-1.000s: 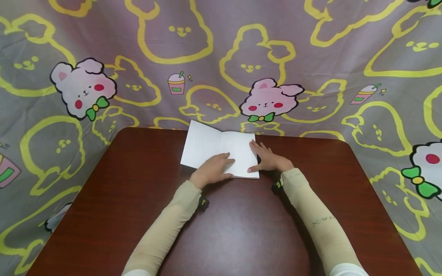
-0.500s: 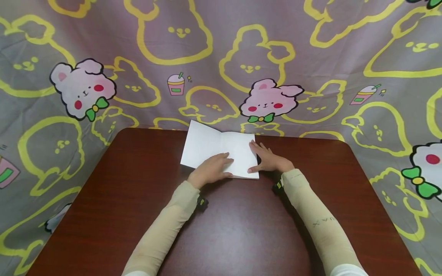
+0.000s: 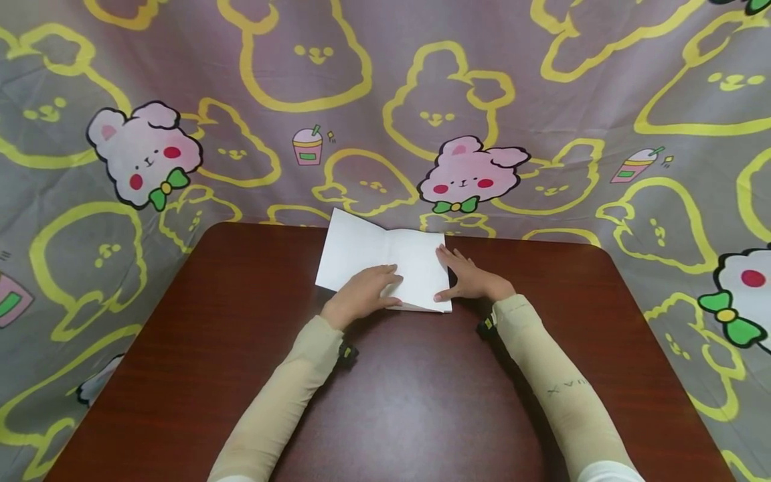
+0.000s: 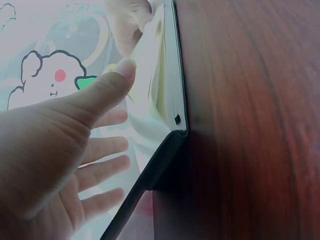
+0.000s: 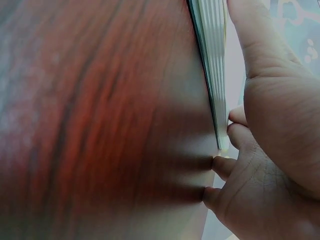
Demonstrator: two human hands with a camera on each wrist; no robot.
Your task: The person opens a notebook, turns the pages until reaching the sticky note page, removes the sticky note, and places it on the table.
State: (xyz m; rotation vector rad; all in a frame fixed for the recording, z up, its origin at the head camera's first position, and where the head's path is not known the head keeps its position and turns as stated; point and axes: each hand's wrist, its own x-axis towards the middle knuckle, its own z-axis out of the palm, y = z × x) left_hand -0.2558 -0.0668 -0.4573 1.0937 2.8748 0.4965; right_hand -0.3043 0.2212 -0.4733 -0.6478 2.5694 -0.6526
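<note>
The open rectangular notebook (image 3: 388, 248) with blank white pages and a dark cover lies, as I watch remotely, on the far middle of the glossy reddish-brown wooden desk (image 3: 211, 301), left half tilted up. I see the bare left hand (image 3: 364, 291) spread wide over the pages' near side; the bare right hand (image 3: 472, 280), also wide, is at the right edge.

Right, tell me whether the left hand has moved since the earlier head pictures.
Yes, slightly. In the head view the left hand has shifted to the left, judged against the table, whose edges look unchanged there.
</note>
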